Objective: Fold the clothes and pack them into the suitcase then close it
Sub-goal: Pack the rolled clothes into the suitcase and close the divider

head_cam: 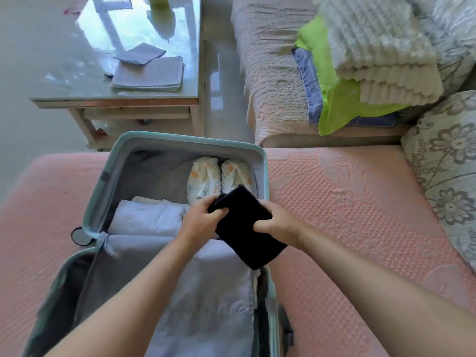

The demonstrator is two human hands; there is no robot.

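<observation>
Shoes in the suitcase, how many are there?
2. The left shoe and the right shoe sit side by side at the far end of the suitcase. The black cloth held in front covers their near ends, so more might be hidden.

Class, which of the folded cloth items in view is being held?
The black folded garment, gripped by the left hand and right hand over the open suitcase; all others lie untouched.
</observation>
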